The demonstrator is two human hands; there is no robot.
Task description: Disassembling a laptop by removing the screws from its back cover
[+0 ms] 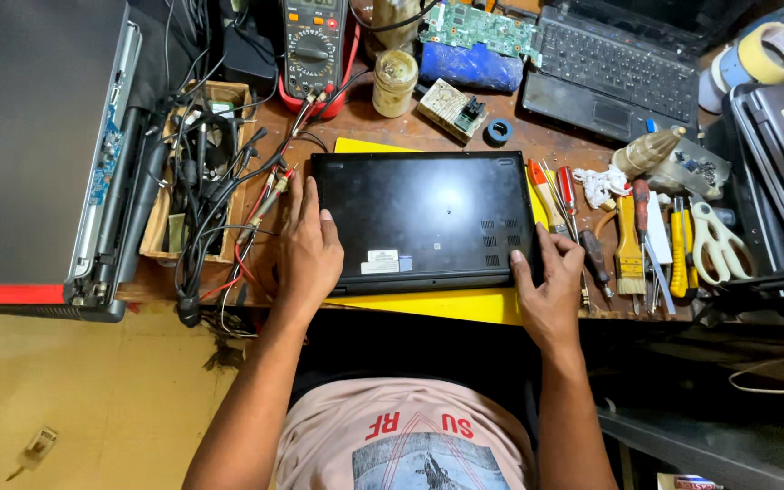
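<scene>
**Black laptop face down on a crowded repair bench, a hand at each end**

The closed black slab-shaped laptop [424, 218] lies bottom side up in the middle of the worn wooden workbench [383, 127], resting on a flat yellow sheet [446, 304] that shows along its near edge and at its far left corner. Its matte underside is plain apart from rows of small vent slots near the right end, pale stickers near the front edge and a tiny hole at the centre.

Much around it is hard to read. The tangle of black and red cables [215, 209] on the left covers most of the shallow wooden tray beneath it. A second, open grey laptop [614, 68] at the far edge is cut off by the frame, and so is the large grey slab [38, 136] on the left. Whether the screws on the black laptop's base are in place cannot be made out.

The left hand [308, 245] lies flat at the laptop's left end, fingers stretched and close together on the bench just beside the case, thumb resting on the base. The right hand [551, 281] sits at the front right corner, fingers loosely spread and curled over the edge, thumb on the base by the vents. Neither hand grips anything. Just right of it lie orange-handled screwdrivers [551, 195], a yellow-bristled brush [629, 249] and white-handled scissors [719, 240].
</scene>
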